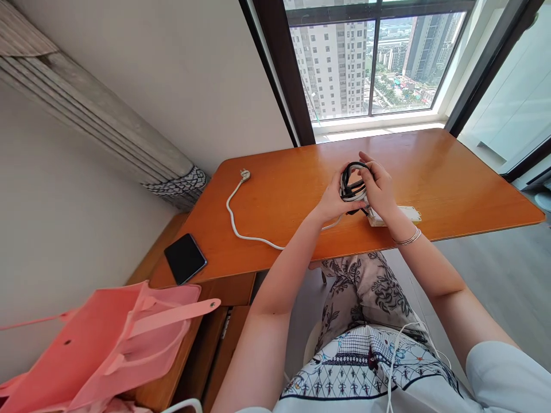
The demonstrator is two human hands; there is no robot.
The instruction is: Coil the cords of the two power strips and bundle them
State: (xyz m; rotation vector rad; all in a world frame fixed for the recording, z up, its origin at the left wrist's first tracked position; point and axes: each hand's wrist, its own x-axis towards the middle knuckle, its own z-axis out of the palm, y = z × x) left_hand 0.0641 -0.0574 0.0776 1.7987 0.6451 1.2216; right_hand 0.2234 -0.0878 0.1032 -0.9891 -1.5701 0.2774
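Left hand (334, 198) and right hand (379, 187) grip coiled cables (353, 190) over the table (456, 178), inside its edges, room farther right

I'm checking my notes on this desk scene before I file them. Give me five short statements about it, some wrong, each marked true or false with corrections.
1. The left hand and the right hand are both on the coiled cables. True.
2. The black phone lies beside the right hand. False: the black phone lies at the left end of the table.
3. The plug of the white cord lies on the table. True.
4. The pink bag stands against the window. False: the pink bag is at the lower left, away from the window.
5. Thin bracelets circle the right wrist. True.
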